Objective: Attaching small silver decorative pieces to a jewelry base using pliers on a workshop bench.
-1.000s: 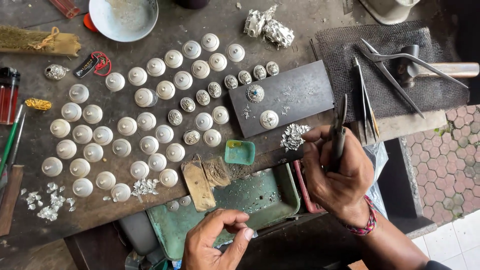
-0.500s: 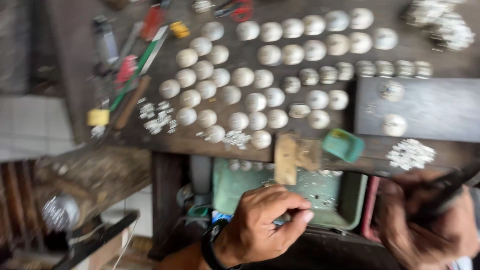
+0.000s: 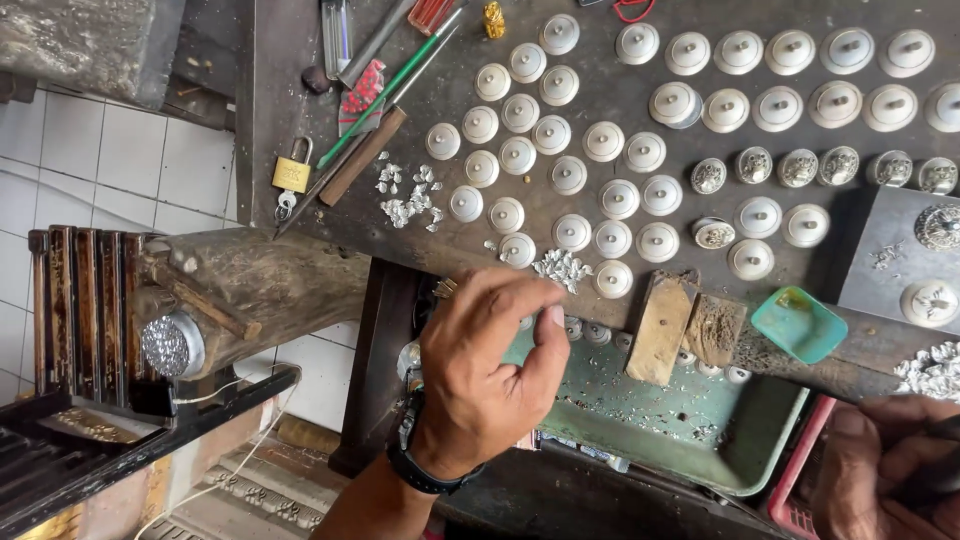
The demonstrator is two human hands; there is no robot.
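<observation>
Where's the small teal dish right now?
In the head view, the small teal dish sits at the bench's front edge on the right, just right of two worn wooden blocks and above the green tray, nearer the right hand.

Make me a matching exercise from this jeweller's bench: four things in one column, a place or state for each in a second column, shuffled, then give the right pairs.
Things:
1. brass padlock
2. small teal dish
3. left hand
4. green tray

Places or states:
A. below the bench edge, scattered with silver bits
B. at the bench's left edge, keys hanging from it
C. curled at the front edge of the bench, a dark watch on its wrist
D. on the bench, right of two worn wooden blocks

Pairs: 1-B, 2-D, 3-C, 4-A
</observation>
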